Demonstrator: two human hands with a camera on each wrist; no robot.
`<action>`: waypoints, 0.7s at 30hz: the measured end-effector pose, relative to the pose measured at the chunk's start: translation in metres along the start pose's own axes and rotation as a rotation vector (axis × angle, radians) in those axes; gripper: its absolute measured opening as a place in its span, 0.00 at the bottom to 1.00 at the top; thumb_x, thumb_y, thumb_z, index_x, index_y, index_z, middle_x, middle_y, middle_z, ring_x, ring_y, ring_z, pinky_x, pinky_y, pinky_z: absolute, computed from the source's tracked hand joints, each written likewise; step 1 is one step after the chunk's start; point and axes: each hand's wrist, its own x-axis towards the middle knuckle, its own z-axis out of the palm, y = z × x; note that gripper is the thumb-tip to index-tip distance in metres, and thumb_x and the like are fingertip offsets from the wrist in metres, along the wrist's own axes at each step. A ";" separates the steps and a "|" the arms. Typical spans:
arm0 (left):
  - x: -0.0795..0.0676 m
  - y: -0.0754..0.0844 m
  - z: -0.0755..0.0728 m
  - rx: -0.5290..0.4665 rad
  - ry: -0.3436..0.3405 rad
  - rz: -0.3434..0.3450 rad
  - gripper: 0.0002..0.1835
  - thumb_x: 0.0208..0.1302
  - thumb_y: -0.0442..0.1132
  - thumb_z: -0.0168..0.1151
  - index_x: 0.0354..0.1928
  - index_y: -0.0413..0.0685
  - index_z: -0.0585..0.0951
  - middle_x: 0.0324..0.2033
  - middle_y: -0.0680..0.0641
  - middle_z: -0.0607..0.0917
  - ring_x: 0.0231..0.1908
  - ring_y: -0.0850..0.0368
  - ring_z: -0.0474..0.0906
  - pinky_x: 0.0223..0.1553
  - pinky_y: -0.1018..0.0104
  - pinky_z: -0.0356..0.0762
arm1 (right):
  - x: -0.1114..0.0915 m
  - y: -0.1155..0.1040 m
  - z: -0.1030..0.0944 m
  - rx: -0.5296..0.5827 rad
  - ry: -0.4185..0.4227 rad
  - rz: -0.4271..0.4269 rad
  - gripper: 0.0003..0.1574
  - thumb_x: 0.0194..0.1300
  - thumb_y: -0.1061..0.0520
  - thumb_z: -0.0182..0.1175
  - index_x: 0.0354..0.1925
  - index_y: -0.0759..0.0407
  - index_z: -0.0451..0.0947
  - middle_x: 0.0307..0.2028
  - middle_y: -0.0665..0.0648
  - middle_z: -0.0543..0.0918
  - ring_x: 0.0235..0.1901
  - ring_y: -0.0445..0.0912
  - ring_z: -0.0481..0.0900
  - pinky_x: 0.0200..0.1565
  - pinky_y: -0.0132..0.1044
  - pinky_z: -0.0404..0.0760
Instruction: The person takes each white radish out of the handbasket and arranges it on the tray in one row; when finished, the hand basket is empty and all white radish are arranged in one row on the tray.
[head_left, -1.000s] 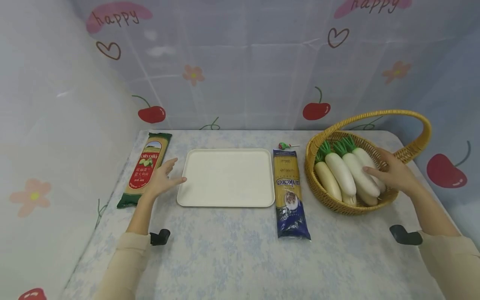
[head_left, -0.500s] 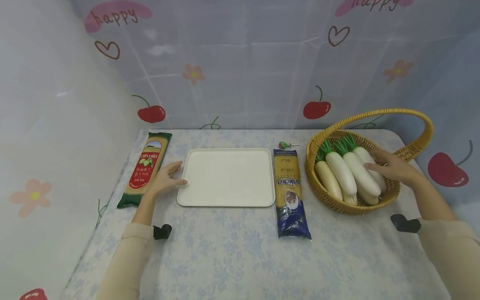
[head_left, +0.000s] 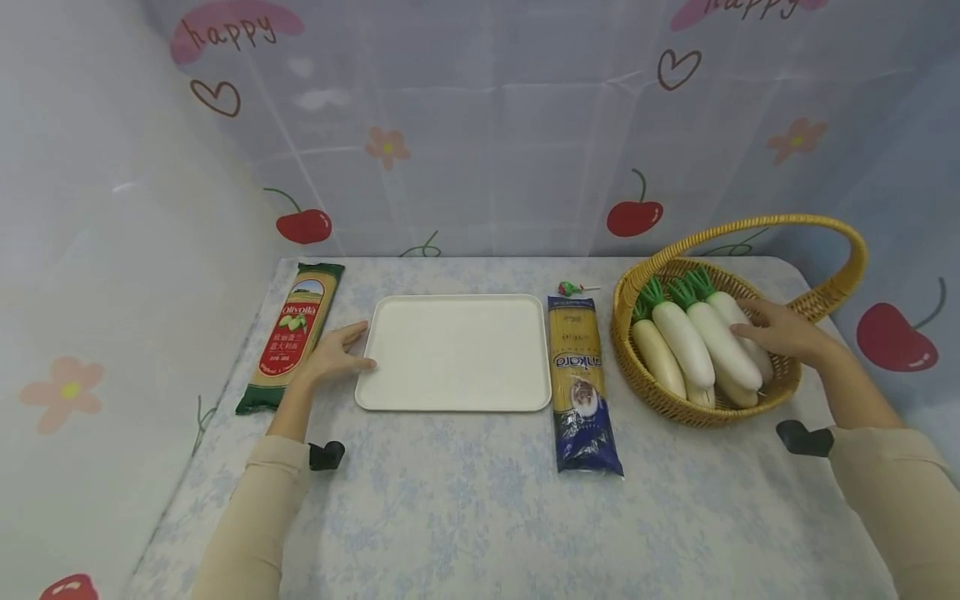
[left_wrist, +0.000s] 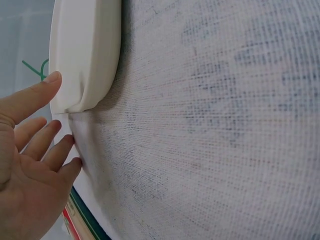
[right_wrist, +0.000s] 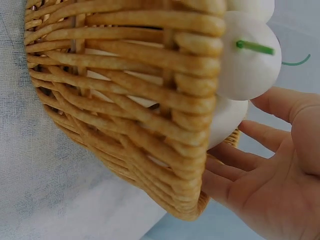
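In the head view my left hand (head_left: 335,355) is at the left edge of a white rectangular tray (head_left: 457,354). Its thumb reaches over the rim; the other fingers lie beside the edge, loosely bent, as the left wrist view shows. At the right, my right hand (head_left: 786,331) reaches into a wicker basket (head_left: 645,398) of white radishes with green tops. Its thumb lies against the rightmost white radish (head_left: 752,357), the fingers passing down its far side by the basket wall. The right wrist view shows fingertips partly hidden behind the basket rim (right_wrist: 192,120).
A green and red spaghetti packet (head_left: 292,337) lies left of the tray, beside the left forearm. A blue and yellow pasta packet (head_left: 585,387) lies between tray and basket, with a lollipop (head_left: 572,288) behind it. The basket's tall handle (head_left: 851,250) arches behind the right hand.
My left hand has moved slightly inward to the tray's left edge, its fingers lower. My right hand has settled a little deeper around the rightmost radish. Tray, basket and packets stay put.
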 end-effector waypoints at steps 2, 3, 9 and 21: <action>-0.001 0.001 0.000 0.014 -0.002 0.005 0.45 0.56 0.34 0.67 0.70 0.29 0.53 0.68 0.29 0.54 0.68 0.34 0.50 0.66 0.46 0.55 | 0.000 0.000 0.000 -0.004 -0.003 -0.001 0.44 0.73 0.48 0.43 0.67 0.81 0.42 0.58 0.88 0.56 0.56 0.79 0.57 0.53 0.70 0.63; -0.001 0.001 0.000 0.020 -0.001 0.007 0.45 0.56 0.35 0.67 0.70 0.29 0.53 0.68 0.29 0.54 0.68 0.34 0.51 0.66 0.46 0.56 | 0.001 0.000 0.000 -0.003 -0.007 0.001 0.44 0.73 0.48 0.43 0.67 0.81 0.41 0.58 0.88 0.55 0.56 0.79 0.57 0.53 0.70 0.62; 0.001 0.002 0.000 0.065 -0.023 -0.002 0.42 0.56 0.35 0.66 0.69 0.30 0.56 0.68 0.29 0.57 0.67 0.33 0.52 0.65 0.44 0.57 | 0.002 0.004 -0.001 -0.003 -0.022 -0.015 0.44 0.71 0.51 0.48 0.67 0.82 0.41 0.58 0.88 0.56 0.56 0.79 0.58 0.53 0.69 0.64; 0.007 0.009 -0.012 0.185 -0.206 -0.017 0.46 0.56 0.32 0.63 0.71 0.31 0.48 0.69 0.28 0.48 0.68 0.31 0.46 0.67 0.41 0.49 | 0.011 0.005 -0.012 -0.083 -0.060 -0.058 0.47 0.62 0.58 0.60 0.65 0.83 0.46 0.57 0.87 0.58 0.54 0.78 0.60 0.50 0.68 0.68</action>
